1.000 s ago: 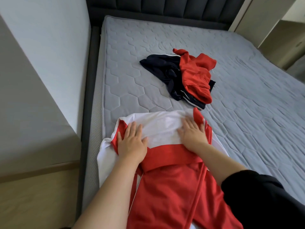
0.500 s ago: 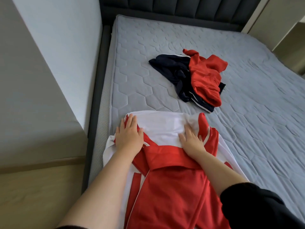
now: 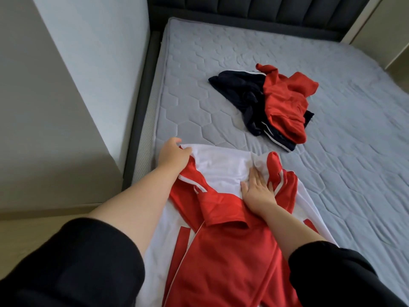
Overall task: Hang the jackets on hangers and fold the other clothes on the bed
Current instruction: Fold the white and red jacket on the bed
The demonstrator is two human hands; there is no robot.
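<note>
A red and white jacket [image 3: 221,251] lies spread on the near left part of the grey mattress [image 3: 199,111], its white lining facing up at the far end. My left hand [image 3: 172,155] grips the far left corner of the white part, fingers curled round the edge. My right hand [image 3: 257,189] lies flat on the fabric beside a red sleeve, fingers straight. Farther back, a crumpled red garment [image 3: 285,103] lies on top of a dark navy garment [image 3: 239,91] with white stripes.
A dark padded headboard [image 3: 254,12] closes the far end of the bed. The dark bed frame [image 3: 141,96] runs along the left side, next to a pale wall [image 3: 66,85]. Wooden floor [image 3: 33,227] shows at the lower left.
My left hand slid outward to the jacket's far left corner and curled round its edge. My right hand stayed flat on the fabric. The view shifted left.
</note>
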